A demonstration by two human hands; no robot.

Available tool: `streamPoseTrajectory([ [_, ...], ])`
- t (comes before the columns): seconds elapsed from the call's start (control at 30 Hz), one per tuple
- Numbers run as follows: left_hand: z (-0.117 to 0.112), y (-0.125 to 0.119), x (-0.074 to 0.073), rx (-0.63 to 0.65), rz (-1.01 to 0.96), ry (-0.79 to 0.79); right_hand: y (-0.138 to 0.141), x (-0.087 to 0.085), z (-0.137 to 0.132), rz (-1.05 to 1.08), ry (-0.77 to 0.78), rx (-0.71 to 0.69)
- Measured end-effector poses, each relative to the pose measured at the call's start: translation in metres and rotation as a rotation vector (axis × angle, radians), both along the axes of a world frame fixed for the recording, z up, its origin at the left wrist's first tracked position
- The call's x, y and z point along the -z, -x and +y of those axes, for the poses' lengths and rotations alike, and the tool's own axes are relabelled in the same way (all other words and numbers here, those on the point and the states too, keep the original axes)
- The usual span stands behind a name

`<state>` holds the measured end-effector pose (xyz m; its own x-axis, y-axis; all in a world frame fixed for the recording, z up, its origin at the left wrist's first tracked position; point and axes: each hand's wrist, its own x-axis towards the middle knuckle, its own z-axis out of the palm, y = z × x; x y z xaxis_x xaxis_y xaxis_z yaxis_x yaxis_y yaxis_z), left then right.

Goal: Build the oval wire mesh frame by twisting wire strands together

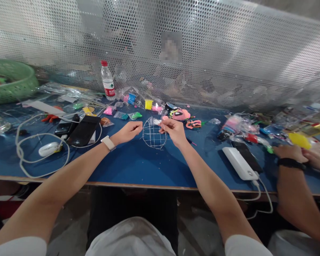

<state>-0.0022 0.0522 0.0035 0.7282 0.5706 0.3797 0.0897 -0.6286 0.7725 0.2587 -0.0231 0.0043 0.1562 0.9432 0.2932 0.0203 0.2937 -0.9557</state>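
Observation:
A round wire mesh frame (152, 134) stands tilted on the blue table (138, 163) between my hands. My left hand (130, 131) pinches its left rim, fingers closed. My right hand (174, 129) grips the upper right rim, fingers curled and closed, with a small pink lump at the fingertips. A white watch band sits on my left wrist.
Small bags of coloured clay (134, 115), a water bottle (108, 83), a pink clay figure (180, 114), phones (83, 130), a white cable (24, 149), a white power bank (240, 163) and a green basket (10, 81) surround me. Another person's hands (296, 153) rest at right. A perforated metal screen stands behind.

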Motion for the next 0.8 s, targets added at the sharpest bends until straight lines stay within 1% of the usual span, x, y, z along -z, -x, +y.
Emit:
streamPoseTrajectory([
  [0.27,0.000,0.000,-0.002,-0.044,0.017,-0.044,0.001,-0.001,-0.001,-0.001,0.009,0.002],
  [0.47,0.005,0.000,-0.001,-0.084,0.022,-0.058,0.003,-0.002,-0.002,-0.008,0.002,0.004],
  [0.6,0.007,-0.001,0.003,-0.092,-0.001,-0.022,0.003,-0.002,-0.002,-0.007,-0.003,0.005],
  [0.8,0.006,-0.003,0.010,-0.030,-0.026,0.093,0.004,-0.002,-0.002,0.001,-0.005,0.013],
])
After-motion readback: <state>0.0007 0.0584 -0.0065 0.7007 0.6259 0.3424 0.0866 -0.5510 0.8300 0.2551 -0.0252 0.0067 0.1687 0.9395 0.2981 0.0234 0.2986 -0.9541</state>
